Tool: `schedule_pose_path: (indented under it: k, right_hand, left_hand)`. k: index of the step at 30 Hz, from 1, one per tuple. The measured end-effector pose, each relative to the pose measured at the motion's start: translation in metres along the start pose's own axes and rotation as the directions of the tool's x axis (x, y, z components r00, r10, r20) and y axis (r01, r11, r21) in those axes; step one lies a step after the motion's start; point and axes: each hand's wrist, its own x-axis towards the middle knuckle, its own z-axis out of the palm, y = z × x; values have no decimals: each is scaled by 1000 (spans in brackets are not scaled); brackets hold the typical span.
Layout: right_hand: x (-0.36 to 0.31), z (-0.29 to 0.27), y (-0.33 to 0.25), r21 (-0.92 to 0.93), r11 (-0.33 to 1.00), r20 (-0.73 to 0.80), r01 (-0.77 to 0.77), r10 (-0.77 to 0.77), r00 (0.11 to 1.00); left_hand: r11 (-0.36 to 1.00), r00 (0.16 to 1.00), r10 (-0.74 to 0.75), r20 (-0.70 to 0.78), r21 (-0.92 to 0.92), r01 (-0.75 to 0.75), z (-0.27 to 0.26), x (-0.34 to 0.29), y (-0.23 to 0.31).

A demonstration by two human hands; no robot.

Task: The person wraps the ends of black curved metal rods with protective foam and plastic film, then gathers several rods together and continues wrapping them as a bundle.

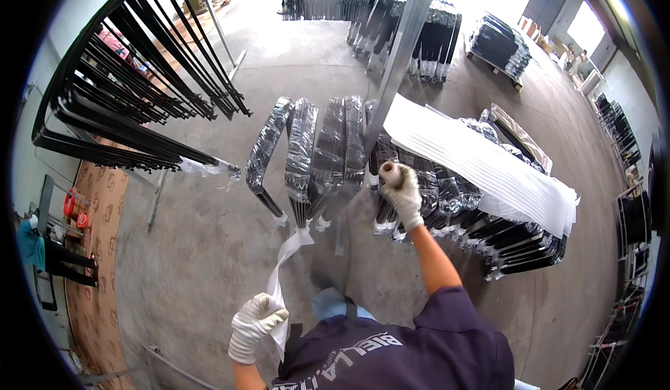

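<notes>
My left hand (pixel 257 326), in a white glove, pinches the lower end of a white foam strip (pixel 277 278). The strip runs up to the foot of a black metal frame wrapped in clear film (pixel 300 149), one of several standing upright in a row before me. My right hand (pixel 405 198), also gloved, is closed around a small film roll (pixel 390 173) whose brown core end shows. That hand is beside the metal post (pixel 403 48), in front of more wrapped frames (pixel 419 173); its fingers partly hide the roll.
White foam sheets (pixel 481 163) lie across the wrapped frames at right. Bare black frames (pixel 125 131) hang on a rack at left. Farther back stand wrapped bundles (pixel 436 34) and a loaded pallet (pixel 499 44). A person in teal (pixel 35 243) is at far left.
</notes>
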Motion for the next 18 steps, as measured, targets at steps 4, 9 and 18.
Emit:
schedule_pose_path:
  k: [4, 9, 18]
  right_hand:
    - [-40, 23, -83, 596, 803, 249, -13, -169, 954]
    - [-39, 56, -160, 737, 633, 472, -235, -233, 850]
    - [-84, 160, -208, 552, 405, 829, -729, -173, 532]
  left_hand:
    - [996, 997, 48, 65, 74, -53, -17, 40, 9]
    - [997, 999, 51, -2, -65, -51, -34, 43, 46]
    - [973, 979, 37, -200, 230, 10, -110, 6, -17]
